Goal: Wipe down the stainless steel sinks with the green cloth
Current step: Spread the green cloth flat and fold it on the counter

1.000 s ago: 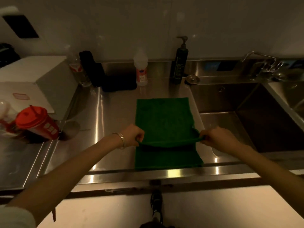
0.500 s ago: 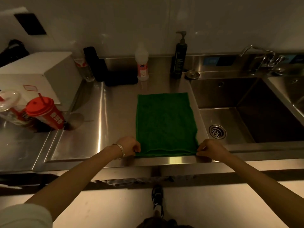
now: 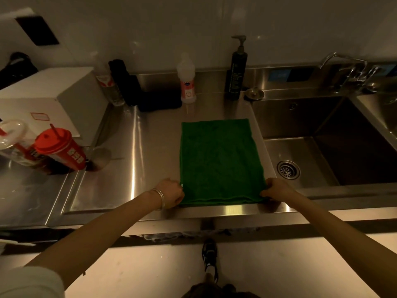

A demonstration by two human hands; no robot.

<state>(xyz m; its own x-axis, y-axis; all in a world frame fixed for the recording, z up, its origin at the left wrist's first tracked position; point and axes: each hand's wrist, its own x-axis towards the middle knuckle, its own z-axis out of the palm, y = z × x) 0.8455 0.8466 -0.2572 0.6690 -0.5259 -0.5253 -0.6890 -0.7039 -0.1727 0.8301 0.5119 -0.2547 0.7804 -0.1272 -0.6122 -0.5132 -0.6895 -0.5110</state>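
The green cloth (image 3: 219, 162) lies spread flat on the steel table (image 3: 150, 147), folded over so that a doubled edge runs along the near side, and the person stands holding it by its two near corners. The left hand (image 3: 170, 193), with a thin bangle (image 3: 160, 198) on the wrist, has its fingers curled onto the near left corner; the right hand (image 3: 277, 189) pinches the near right corner, thumb and fingers closed on the fabric. The hands are well apart, a full cloth-width between them, both resting low against the table close to its front lip. Just beyond the right hand the steel sink (image 3: 300, 151) drops away, its round drain strainer (image 3: 288, 169) near that hand, and a faucet (image 3: 343, 67) stands at the far back. Straight ahead of the hands, against the wall, stand a white squeeze bottle (image 3: 187, 79) and a dark pump bottle (image 3: 236, 69), with a small round metal cap (image 3: 254, 93) beside the latter. Off past the left hand sits a red lidded cup with a straw (image 3: 61, 148), touching a clear-lidded cup (image 3: 12, 136), and behind them a white box (image 3: 49, 97). Below the table edge, a dark shoe (image 3: 209, 257) shows on the pale floor.
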